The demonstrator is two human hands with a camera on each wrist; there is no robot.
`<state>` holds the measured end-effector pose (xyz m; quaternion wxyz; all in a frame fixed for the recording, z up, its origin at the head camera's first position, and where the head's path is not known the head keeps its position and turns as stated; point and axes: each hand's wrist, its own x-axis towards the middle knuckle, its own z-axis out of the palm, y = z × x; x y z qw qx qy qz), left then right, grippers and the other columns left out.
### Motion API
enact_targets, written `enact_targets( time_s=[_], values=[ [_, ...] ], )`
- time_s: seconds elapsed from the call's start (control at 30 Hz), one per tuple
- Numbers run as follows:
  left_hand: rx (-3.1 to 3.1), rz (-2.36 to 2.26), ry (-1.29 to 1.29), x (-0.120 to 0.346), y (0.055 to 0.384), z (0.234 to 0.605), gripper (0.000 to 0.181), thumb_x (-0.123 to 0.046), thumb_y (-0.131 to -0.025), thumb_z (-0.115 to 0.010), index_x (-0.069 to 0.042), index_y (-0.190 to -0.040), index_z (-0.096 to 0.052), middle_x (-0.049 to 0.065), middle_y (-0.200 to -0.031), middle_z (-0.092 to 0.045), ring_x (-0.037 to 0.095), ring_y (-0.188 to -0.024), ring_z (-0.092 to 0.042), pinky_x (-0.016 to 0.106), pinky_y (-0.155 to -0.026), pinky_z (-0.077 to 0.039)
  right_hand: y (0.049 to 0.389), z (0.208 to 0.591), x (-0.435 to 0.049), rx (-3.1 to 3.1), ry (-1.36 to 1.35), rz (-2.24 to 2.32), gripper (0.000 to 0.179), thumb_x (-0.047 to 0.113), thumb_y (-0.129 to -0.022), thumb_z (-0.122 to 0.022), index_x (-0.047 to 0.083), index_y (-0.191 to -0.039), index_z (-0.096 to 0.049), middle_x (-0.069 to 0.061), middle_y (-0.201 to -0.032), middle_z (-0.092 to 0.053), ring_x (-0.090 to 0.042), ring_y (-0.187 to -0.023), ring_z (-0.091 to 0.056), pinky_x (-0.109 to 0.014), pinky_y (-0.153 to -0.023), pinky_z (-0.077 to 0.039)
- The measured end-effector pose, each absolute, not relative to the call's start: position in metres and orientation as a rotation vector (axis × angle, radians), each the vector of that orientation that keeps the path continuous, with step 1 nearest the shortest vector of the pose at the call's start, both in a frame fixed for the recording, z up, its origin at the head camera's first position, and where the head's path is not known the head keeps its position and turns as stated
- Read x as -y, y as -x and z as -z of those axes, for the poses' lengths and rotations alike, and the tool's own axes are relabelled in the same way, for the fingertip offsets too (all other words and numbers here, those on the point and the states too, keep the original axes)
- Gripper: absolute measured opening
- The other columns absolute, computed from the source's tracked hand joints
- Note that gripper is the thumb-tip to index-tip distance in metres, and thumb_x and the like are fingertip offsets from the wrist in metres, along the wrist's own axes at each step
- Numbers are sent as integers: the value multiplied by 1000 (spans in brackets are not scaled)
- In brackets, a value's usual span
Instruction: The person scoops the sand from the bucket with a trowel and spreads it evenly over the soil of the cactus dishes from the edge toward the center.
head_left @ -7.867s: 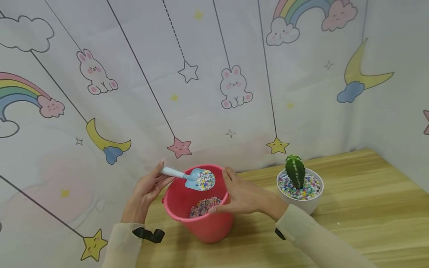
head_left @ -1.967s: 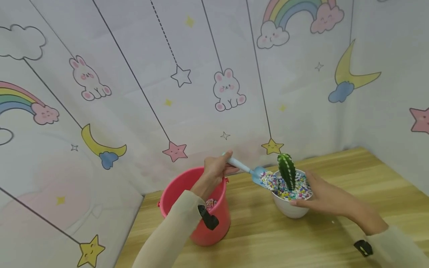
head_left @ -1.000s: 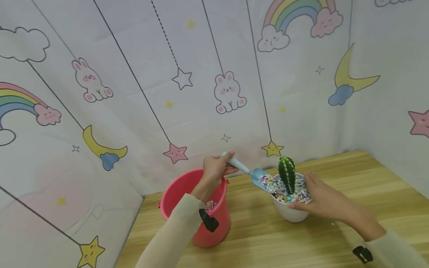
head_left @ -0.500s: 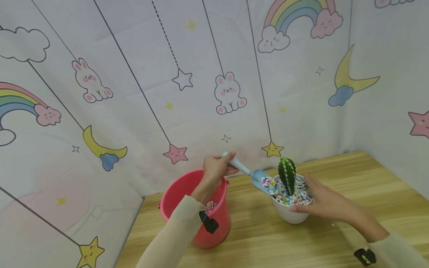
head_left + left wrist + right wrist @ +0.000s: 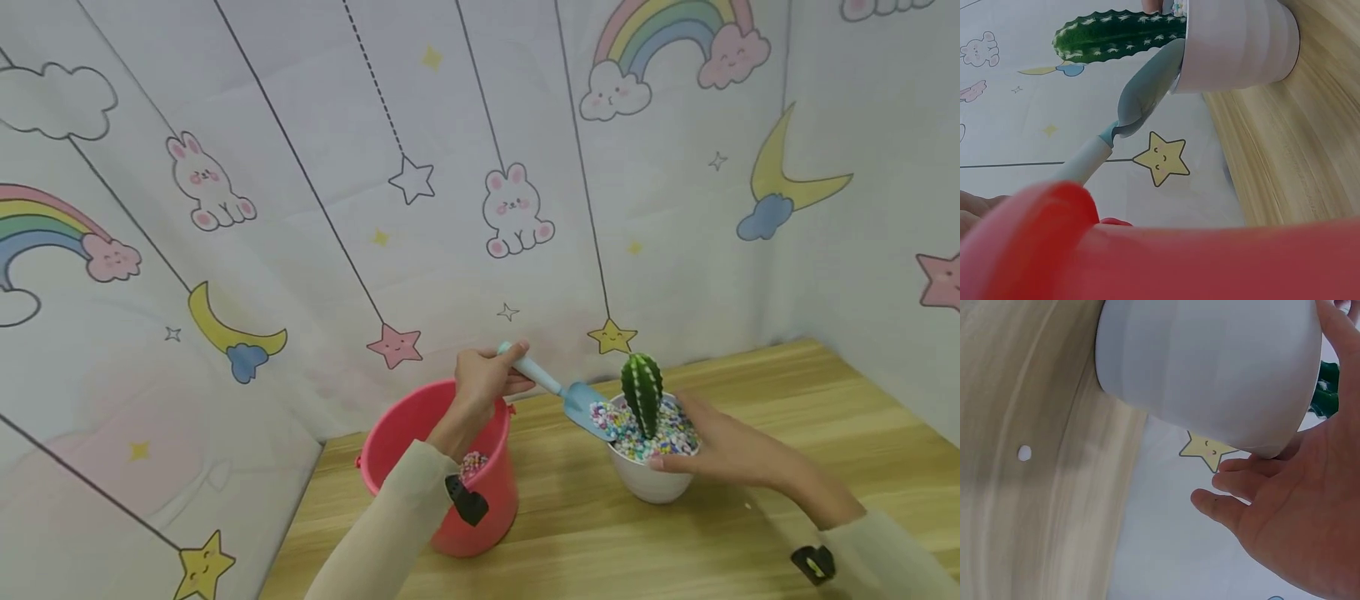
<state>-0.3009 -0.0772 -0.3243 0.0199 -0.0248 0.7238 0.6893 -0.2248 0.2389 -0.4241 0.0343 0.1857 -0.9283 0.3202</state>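
Note:
My left hand [image 5: 480, 377] grips the pale handle of a small light-blue shovel [image 5: 581, 403] above the bucket's right side. The shovel's blade tilts down onto the left rim of a white flower pot [image 5: 652, 485], with colourful pebbles on its tip. In the pot stands a green cactus [image 5: 642, 396], surrounded by more pebbles. My right hand [image 5: 738, 446] holds the pot from the right, thumb in front and fingers behind the rim. In the left wrist view the shovel [image 5: 1147, 94] meets the pot's edge. The right wrist view has the palm [image 5: 1310, 500] beside the pot wall [image 5: 1210, 369].
A red bucket [image 5: 497, 496] stands left of the pot, under my left forearm, with colourful pebbles [image 5: 472, 467] inside. One white pebble [image 5: 1024, 453] lies on the wooden table [image 5: 600, 554]. A printed cloth [image 5: 322, 250] hangs behind the table.
Since the oldest frame, my left hand brought the loaded shovel from over the bucket to the pot, and my right hand moved from bucket to pot. Lately, pebbles have slid down the blade.

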Motion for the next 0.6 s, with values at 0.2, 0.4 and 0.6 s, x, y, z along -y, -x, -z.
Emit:
enact_targets(
  time_s=[0.2,0.4,0.6],
  values=[
    [-2263,-2140,73,77,300,324,35,-27,-95,-81,1,-116,-77,19,-89,-80,24,-77,-82,38,-74,-69,225,428,-238,2853,-544,-971,114,60,-88,-78,-14,-157,-26,-43,-156,-38,-63,-140,-44,-75,-113,-43],
    [-2264,-2151,55,79,298,324,37,-26,-95,-80,3,-118,-76,19,-90,-80,23,-76,-82,39,-75,-69,220,433,-230,2885,-490,-839,123,74,-87,-71,-14,-158,-22,-43,-158,-34,-62,-140,-45,-73,-110,-47],
    [-2280,-2148,65,81,297,324,37,-26,-94,-81,3,-117,-76,18,-89,-80,21,-74,-81,39,-75,-69,219,432,-234,2872,-582,-841,129,66,-84,-79,-18,-158,-14,-46,-162,-21,-65,-147,-31,-75,-119,-35]
  ],
)
